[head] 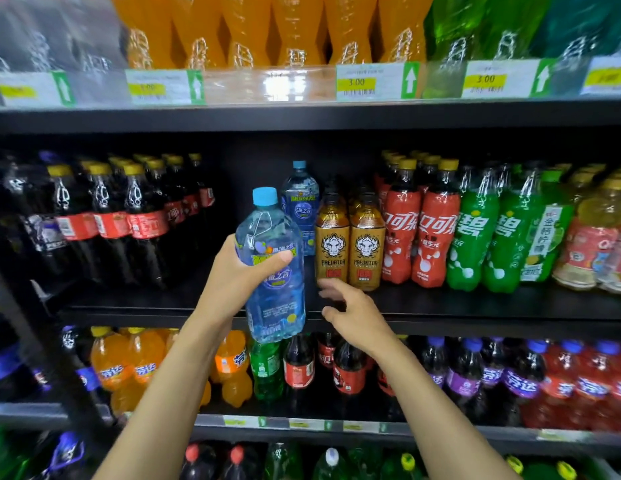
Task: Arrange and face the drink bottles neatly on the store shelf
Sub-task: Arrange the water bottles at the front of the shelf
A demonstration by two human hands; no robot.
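Observation:
My left hand (238, 271) grips a clear blue drink bottle (272, 271) with a light blue cap, held tilted in front of the middle shelf (475, 308). A second blue bottle (300, 209) of the same kind stands upright further back on that shelf. My right hand (350, 317) hovers at the shelf's front edge, fingers loosely spread, holding nothing, just below two gold Predator bottles (350, 247). A dark gap in the row lies left of the standing blue bottle.
Dark cola bottles (111, 223) fill the shelf's left part; red cola (420, 233), green soda (489, 233) and tea bottles stand to the right. Orange and green bottles line the upper shelf behind price tags (371, 81). Orange, green, cola and purple bottles crowd the lower shelf (337, 426).

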